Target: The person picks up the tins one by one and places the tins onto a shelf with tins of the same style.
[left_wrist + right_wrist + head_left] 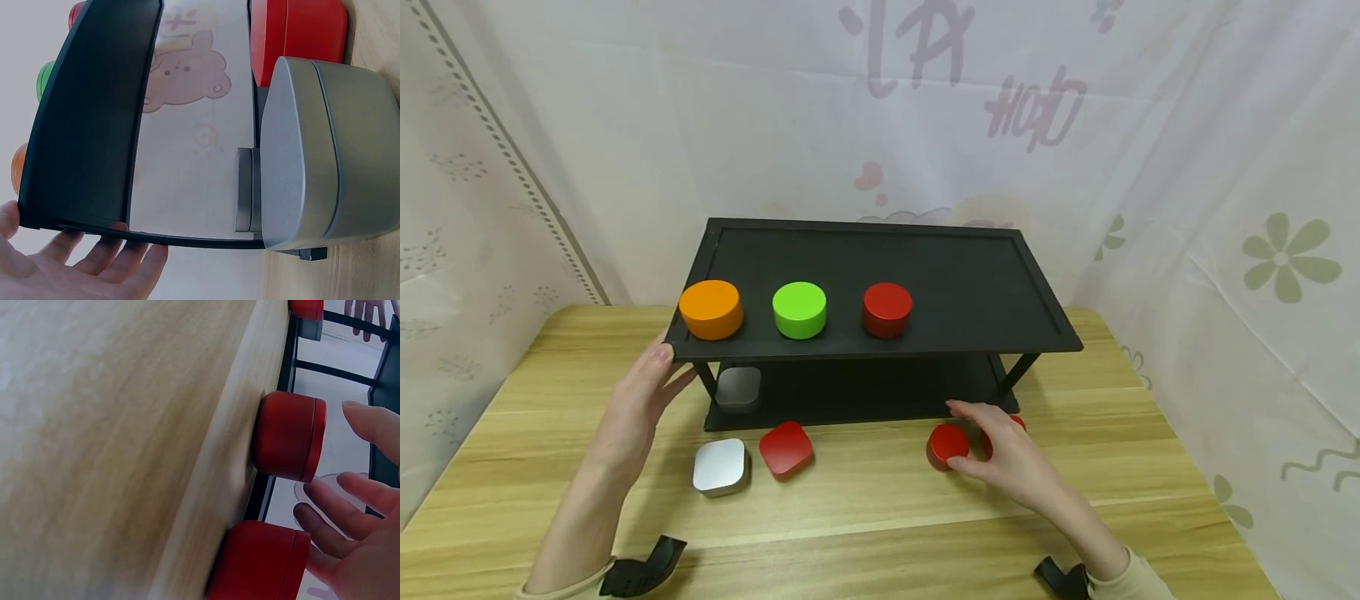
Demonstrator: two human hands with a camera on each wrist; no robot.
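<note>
My left hand grips the front left corner of a black two-tier rack, thumb on the upper board and fingers below its edge. My right hand hovers over the table, thumb and fingers spread about a red round tin. A gap shows between fingers and tin in the right wrist view. Beside it, a second red round tin is partly covered by that hand in the head view. A silver square tin and a red square tin lie before the rack.
Orange, green and red round tins stand in a row along the upper board's front. Another silver square tin is on the lower board, at the left. A patterned cloth hangs behind the wooden table.
</note>
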